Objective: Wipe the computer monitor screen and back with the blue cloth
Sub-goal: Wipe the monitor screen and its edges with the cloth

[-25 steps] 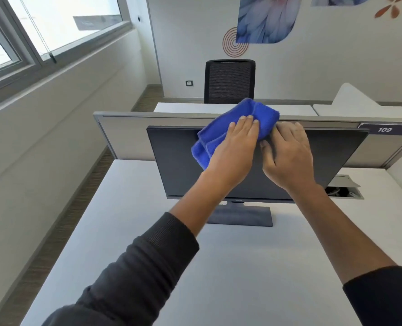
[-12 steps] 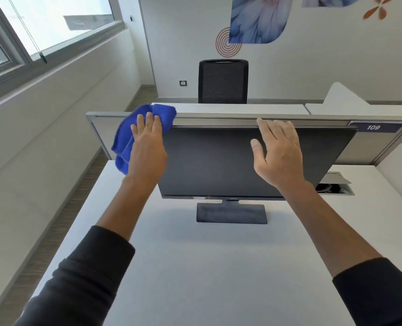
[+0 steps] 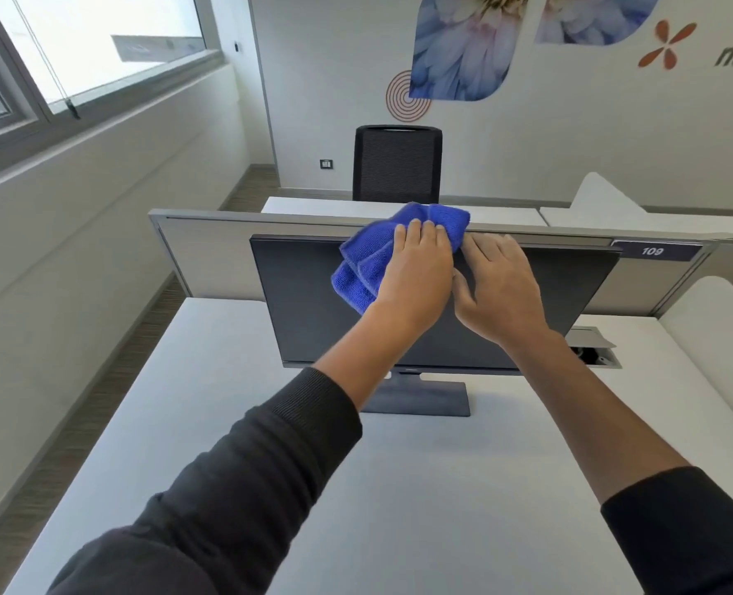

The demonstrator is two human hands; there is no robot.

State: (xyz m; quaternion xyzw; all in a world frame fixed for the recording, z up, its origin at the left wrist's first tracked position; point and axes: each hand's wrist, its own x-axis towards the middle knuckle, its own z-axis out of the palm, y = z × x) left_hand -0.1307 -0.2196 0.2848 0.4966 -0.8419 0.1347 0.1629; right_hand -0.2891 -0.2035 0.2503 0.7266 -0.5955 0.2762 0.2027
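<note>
The left hand [image 3: 416, 272] lies flat and open, fingers together and stretched out, its palm pressing the blue cloth [image 3: 381, 255] against the upper middle of the monitor [image 3: 304, 302]. It grips nothing; the cloth is only pinned under the palm and fingers. The cloth is bunched in folds, spilling out to the left of the hand over the dark screen and upward past the monitor's top edge, where it overlaps the top rail of the grey partition [image 3: 210, 246] behind.

Just beside it, the right hand [image 3: 499, 289] is also open, fingers slightly spread and laid flat on the screen near the top edge. Its thumb touches or nearly touches the side of the left hand, and its fingertips reach the cloth's right corner. Both forearms are bare, with dark sleeves [image 3: 244, 478] pushed up.

The monitor stands upright on a flat rectangular base [image 3: 424, 399], at the far end of a white desk [image 3: 176, 405], with the partition right behind it. To the right on the desk, a cable hatch [image 3: 594, 350] sits with its lid raised. A label reading 109 [image 3: 652, 251] is fixed on the partition's right end.

At far left a window [image 3: 55, 49] runs along the wall. Beyond the partition stands a black mesh office chair [image 3: 396, 163], and the back wall carries flower-petal graphics [image 3: 463, 45].
</note>
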